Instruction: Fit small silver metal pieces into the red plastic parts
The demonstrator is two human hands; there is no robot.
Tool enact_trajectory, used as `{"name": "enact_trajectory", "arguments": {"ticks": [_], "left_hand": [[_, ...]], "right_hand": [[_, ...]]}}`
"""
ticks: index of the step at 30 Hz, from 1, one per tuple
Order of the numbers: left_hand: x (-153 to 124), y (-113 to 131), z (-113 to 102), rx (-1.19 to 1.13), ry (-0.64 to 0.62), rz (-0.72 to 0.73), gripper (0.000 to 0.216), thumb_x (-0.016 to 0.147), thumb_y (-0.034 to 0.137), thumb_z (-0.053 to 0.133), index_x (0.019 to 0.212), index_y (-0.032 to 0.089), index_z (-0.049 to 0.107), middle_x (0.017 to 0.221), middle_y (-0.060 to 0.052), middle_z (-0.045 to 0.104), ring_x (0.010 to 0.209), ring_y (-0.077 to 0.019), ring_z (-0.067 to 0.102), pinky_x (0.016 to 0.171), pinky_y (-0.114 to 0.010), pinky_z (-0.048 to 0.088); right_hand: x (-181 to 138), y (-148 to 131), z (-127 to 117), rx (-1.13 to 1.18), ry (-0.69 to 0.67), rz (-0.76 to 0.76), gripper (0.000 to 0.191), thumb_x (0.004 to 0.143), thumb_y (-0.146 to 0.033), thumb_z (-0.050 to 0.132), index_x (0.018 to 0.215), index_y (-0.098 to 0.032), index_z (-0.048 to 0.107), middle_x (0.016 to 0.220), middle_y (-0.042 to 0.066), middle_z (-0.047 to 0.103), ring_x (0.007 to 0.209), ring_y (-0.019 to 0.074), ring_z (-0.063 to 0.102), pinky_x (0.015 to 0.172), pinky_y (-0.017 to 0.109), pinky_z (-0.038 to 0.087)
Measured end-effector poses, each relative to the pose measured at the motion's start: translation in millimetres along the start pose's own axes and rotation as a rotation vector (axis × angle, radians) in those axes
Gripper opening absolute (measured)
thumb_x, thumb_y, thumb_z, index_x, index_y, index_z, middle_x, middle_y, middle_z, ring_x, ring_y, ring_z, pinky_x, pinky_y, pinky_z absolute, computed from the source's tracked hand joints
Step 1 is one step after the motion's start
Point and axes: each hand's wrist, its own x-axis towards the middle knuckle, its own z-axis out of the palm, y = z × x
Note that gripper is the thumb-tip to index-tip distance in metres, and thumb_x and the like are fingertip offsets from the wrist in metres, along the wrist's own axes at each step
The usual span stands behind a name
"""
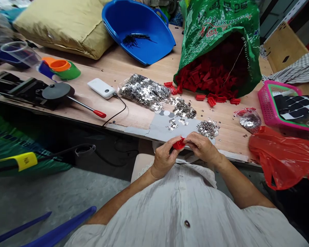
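At the table's front edge, my left hand (164,156) pinches a small red plastic part (179,143) between thumb and fingers. Against its other side, the fingers of my right hand (201,146) are closed together; whatever they hold is too small to make out. Just beyond my hands lie a few flat metal pieces (173,125) on a grey sheet (157,127). A round heap of small metal parts (208,129) sits near my right hand. Behind them is a looser pile of metal pieces (182,107).
A green sack (218,34) spills red parts (206,79). Left of it are a clear bag of metal pieces (144,91), a blue scoop (154,48), a white power bank (101,88) and a hand press (56,92). Rightward are a pink basket (266,103) and red bag (285,151).
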Motion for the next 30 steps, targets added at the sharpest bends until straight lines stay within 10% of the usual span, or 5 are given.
{"name": "enact_trajectory", "arguments": {"ticks": [7,14,30], "left_hand": [[0,0,0,0.002,0.000,0.021,0.035,0.087,0.019,0.062,0.122,0.024,0.061,0.122,-0.006,0.069,0.109,-0.0204,0.068,0.095,-0.033,0.054],[-1,3,-1,-0.001,0.006,-0.004,0.034,0.086,0.021,0.064,0.120,0.025,0.062,0.119,-0.006,0.071,0.106,-0.0213,0.069,0.092,-0.034,0.055],[-10,-6,11,-0.085,-0.017,-0.056,0.033,0.086,0.022,0.064,0.119,0.024,0.062,0.116,-0.006,0.072,0.103,-0.0208,0.069,0.091,-0.033,0.055]], "right_hand": [[2,-4,-8,0.100,-0.029,0.078,0.020,0.096,-0.023,0.048,0.106,-0.025,0.066,0.095,0.007,0.062,0.088,0.0183,0.059,0.078,0.032,0.048],[-3,0,-4,0.337,0.056,0.477,0.019,0.090,-0.040,0.058,0.086,-0.021,0.059,0.073,-0.002,0.056,0.061,0.0117,0.045,0.058,0.025,0.036],[-3,2,8,0.868,-0.071,0.652,0.038,0.078,-0.050,0.069,0.084,-0.021,0.045,0.065,-0.008,0.038,0.053,0.0071,0.030,0.049,0.021,0.024]]}}
